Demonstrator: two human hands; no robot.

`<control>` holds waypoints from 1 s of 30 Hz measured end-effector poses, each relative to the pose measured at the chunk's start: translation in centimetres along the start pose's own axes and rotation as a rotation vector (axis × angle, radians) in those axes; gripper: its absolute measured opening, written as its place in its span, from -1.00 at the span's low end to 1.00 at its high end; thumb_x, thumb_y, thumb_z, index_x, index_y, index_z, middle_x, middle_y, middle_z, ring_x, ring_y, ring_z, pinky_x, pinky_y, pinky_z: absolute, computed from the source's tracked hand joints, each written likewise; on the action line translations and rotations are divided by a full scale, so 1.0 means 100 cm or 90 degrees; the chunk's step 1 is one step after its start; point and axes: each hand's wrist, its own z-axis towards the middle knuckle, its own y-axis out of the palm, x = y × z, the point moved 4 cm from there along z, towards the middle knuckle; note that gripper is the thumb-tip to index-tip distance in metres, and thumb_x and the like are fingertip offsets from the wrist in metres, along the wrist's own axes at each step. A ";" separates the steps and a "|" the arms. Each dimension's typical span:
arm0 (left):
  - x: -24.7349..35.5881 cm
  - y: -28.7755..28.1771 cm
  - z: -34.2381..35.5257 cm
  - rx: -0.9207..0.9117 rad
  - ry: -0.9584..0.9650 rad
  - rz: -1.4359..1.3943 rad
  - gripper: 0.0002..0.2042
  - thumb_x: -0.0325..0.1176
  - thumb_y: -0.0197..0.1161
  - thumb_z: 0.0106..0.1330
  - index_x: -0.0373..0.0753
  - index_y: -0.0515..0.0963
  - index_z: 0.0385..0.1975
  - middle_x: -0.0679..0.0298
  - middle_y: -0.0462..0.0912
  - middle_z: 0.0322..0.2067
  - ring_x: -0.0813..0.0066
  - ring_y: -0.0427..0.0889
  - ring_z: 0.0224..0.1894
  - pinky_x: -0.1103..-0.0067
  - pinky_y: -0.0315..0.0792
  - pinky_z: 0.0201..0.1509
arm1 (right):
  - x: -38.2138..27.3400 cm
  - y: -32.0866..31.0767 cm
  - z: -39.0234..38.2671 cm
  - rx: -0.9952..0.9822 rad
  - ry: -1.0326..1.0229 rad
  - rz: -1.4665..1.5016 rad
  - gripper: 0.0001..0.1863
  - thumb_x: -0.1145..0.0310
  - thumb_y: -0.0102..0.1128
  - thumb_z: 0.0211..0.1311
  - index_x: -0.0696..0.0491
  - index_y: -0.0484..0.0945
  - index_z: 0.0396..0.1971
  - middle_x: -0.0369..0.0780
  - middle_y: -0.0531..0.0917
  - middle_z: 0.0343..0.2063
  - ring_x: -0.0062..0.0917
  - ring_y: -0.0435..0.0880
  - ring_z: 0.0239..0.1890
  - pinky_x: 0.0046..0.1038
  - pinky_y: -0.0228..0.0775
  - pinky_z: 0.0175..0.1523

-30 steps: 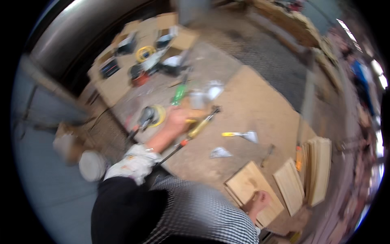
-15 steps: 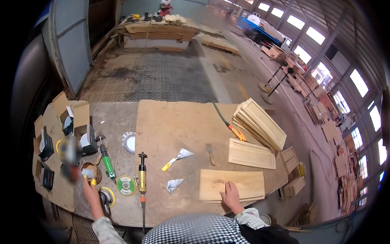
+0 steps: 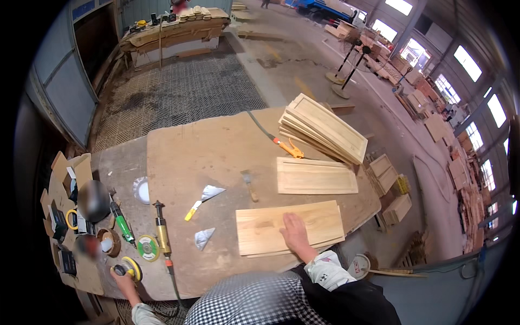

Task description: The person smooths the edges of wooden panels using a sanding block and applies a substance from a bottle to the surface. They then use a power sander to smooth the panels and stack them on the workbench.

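My left hand [image 3: 125,284] is closed round the black top of a disc sander [image 3: 130,268] with a yellow-rimmed pad, tilted on its side at the table's near left. My right hand [image 3: 295,233] lies with its fingers stretched out on a pale wooden panel [image 3: 260,230]. Another board's edge shows beneath that panel. A framed wooden panel [image 3: 318,176] rests just beyond it. Left of the panel are two silvery cone-shaped packets; the far packet [image 3: 212,192] touches a yellow-handled tool [image 3: 192,210], and the near packet [image 3: 203,238] lies alone.
Stacked panels [image 3: 325,127] stand at the far right beside an orange air blow gun [image 3: 290,147]. A gold air tool [image 3: 162,230], a green air tool [image 3: 122,221], a green-and-white disc [image 3: 147,247] and a round brown bowl [image 3: 109,242] occupy the left, near open boxes [image 3: 64,238]. A scraper [image 3: 249,186] lies mid-table.
My left hand has moved from the brown bowl to the sander and now grips it. My right hand has flattened farther onto the panel. The whole view has shifted.
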 end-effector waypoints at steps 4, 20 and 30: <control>0.015 0.017 -0.051 0.034 0.070 -0.069 -0.20 -0.44 0.36 -0.03 -0.18 0.23 0.34 -0.01 0.51 0.14 0.09 0.54 0.13 0.35 0.39 0.17 | 0.107 -0.034 -0.018 0.078 0.110 -0.203 -0.30 0.19 0.30 0.13 0.18 0.35 0.24 0.10 0.41 0.19 0.04 0.31 0.27 0.02 0.08 0.36; 0.305 0.291 -0.558 -0.539 0.736 0.188 -0.43 -0.36 0.38 0.04 0.00 0.38 0.12 -0.09 0.45 -0.14 -0.07 0.63 -0.22 0.21 0.54 -0.20 | 0.228 -0.050 -0.044 0.077 0.346 -0.130 -0.50 0.07 0.03 0.41 0.04 0.40 0.22 -0.03 0.49 0.08 -0.08 0.44 0.13 -0.10 0.26 0.21; 0.286 0.295 -0.516 -0.362 0.668 0.206 -0.52 -0.38 0.31 0.10 0.02 0.42 0.08 -0.09 0.43 -0.17 -0.11 0.63 -0.29 0.19 0.55 -0.27 | 0.214 -0.059 -0.045 0.108 0.273 -0.098 -0.39 0.10 -0.01 0.45 -0.09 0.17 0.42 0.01 0.42 0.13 -0.06 0.37 0.18 -0.08 0.22 0.23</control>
